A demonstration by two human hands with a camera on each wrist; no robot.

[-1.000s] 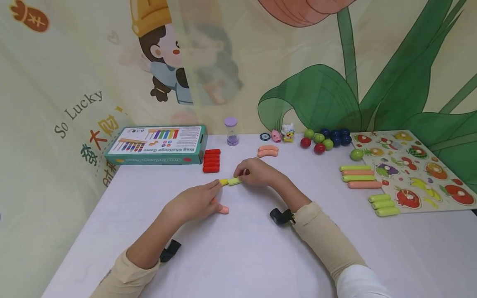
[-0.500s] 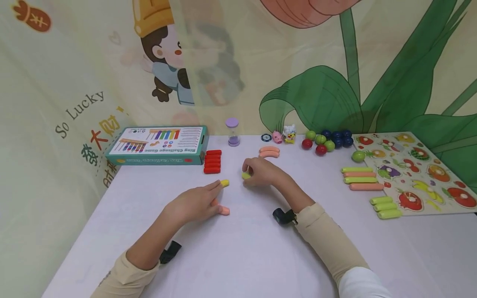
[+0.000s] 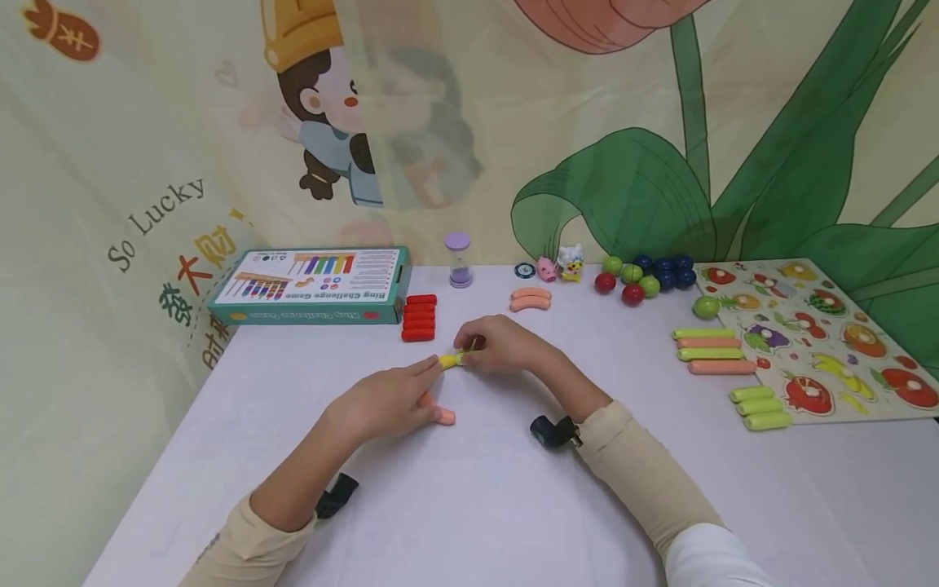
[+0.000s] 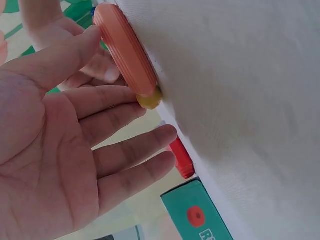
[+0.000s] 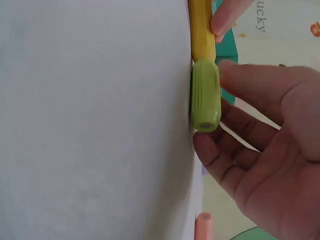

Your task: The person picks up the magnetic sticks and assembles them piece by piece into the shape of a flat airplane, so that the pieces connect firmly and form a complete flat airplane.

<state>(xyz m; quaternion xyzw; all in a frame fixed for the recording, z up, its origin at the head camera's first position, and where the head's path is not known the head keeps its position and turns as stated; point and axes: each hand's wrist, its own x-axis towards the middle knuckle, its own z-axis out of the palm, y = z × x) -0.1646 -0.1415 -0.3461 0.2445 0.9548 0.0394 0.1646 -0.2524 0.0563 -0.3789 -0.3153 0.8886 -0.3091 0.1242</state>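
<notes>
In the head view my left hand [image 3: 389,399] lies on the left, fingertips on a short yellow ribbed toy stick [image 3: 447,361] and thumb at a curved pink one [image 3: 444,416]. The left wrist view shows its fingers fairly straight, the thumb touching one end of the ribbed pink stick [image 4: 127,52] and the yellow tip [image 4: 150,99] beyond the other. My right hand [image 3: 502,342] pinches a short green ribbed stick [image 5: 205,95] by its side and free end. The green stick's other end meets the yellow stick [image 5: 202,30] in line, low at the white table.
Several red sticks [image 3: 419,318] lie beside a game box [image 3: 308,285]. An hourglass [image 3: 458,261], two curved pink sticks [image 3: 531,299] and small figures [image 3: 569,264] stand behind. At right are coloured balls [image 3: 649,285], green and pink sticks [image 3: 710,354] and a fruit board [image 3: 814,334].
My right hand drew the green stick away to the right, then brought it back left, end to end with the yellow stick. My left hand has stayed nearly still.
</notes>
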